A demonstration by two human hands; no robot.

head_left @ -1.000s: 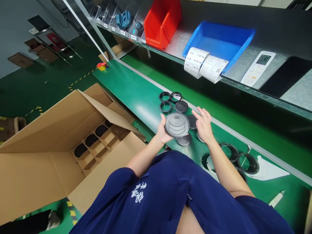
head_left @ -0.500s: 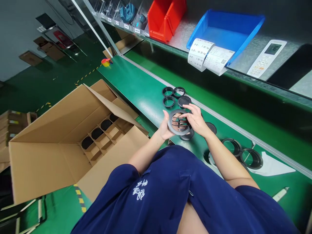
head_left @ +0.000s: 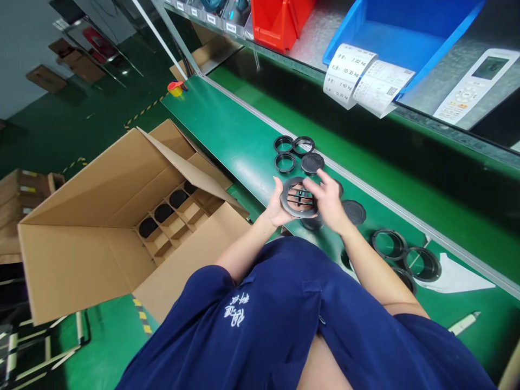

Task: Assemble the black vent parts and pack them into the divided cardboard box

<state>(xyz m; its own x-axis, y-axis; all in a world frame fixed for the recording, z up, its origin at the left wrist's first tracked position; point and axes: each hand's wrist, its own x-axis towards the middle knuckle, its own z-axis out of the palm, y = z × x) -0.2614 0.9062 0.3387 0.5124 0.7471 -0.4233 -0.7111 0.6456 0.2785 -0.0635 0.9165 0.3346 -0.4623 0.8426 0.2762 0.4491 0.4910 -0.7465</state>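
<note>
My left hand (head_left: 277, 208) grips a round black air vent (head_left: 287, 206) by its left rim and from below, thumb up along the edge. Thin crossbars span the vent's opening, and skin shows through it. My right hand (head_left: 331, 203) is over the vent's right side, fingers stretched and apart, a fingertip close to the upper rim; whether it touches is unclear. Its thumb is hidden. Just beyond lie black rings (head_left: 285, 162) and a black disc (head_left: 312, 163) on the green bench (head_left: 235, 141). Another dark disc (head_left: 312, 223) shows partly beneath the held vent.
An open carton (head_left: 60, 265) with cardboard dividers and black round pieces (head_left: 163, 213) stands at left. Right of my hands are a disc (head_left: 354, 212), wider rings (head_left: 422, 264), white paper (head_left: 463, 273) and a cutter (head_left: 465, 323). A shelf above bears red and blue bins (head_left: 406, 38).
The view has shifted slightly. My right hand's fingers have drawn back from the vent's middle toward its upper right rim. My left hand keeps hold of the vent.
</note>
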